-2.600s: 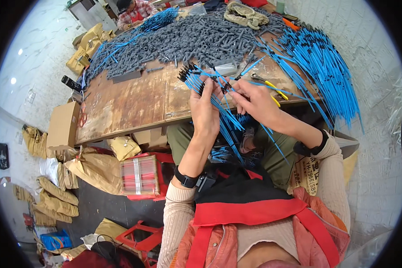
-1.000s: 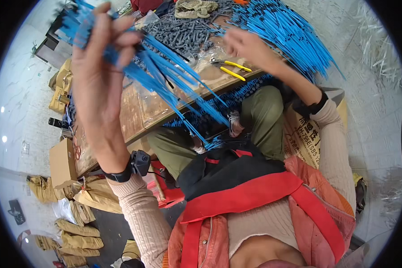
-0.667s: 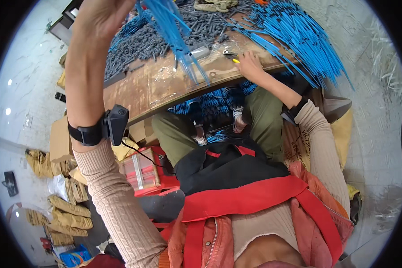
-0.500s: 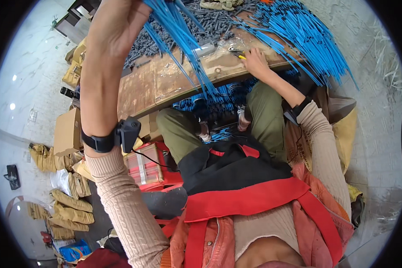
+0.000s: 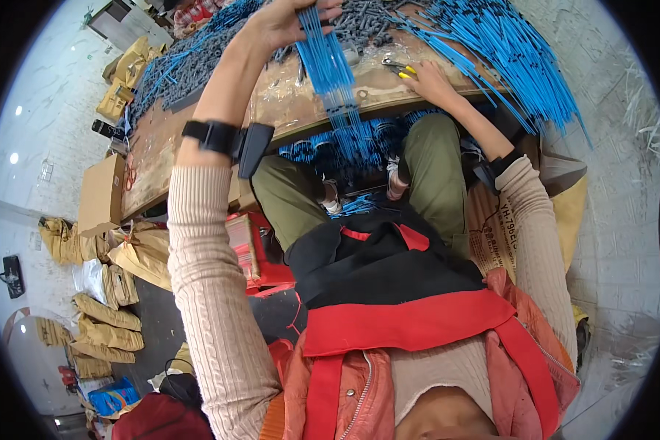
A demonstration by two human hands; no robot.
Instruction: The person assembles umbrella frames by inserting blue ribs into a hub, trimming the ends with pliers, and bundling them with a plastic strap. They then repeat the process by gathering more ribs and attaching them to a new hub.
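Note:
High over the worktable, my left hand (image 5: 282, 26) is closed round the upper end of a bundle of thin blue plastic strips (image 5: 328, 66). The strips hang down past the table's near edge, and their lower ends are blurred. My right hand (image 5: 434, 84) rests on the wooden tabletop, closed on the yellow handles of a small pair of pliers (image 5: 402, 69). The metal jaws point left, toward the hanging bundle. Just right of this hand lies a large heap of blue strips with dark ends (image 5: 517, 62), spilling over the table's right edge.
Small grey plastic parts (image 5: 198, 70) cover the far side of the wooden table (image 5: 231, 132). Red-handled scissors (image 5: 130, 172) lie at its left edge beside a cardboard box (image 5: 101, 194). More blue strips (image 5: 356, 204) are on the floor between my feet. Yellowish sacks (image 5: 106, 330) line the left.
My left hand and the bundle have swung right and farther over the table. The bundle hangs straighter. My right hand has shifted slightly, still with the pliers.

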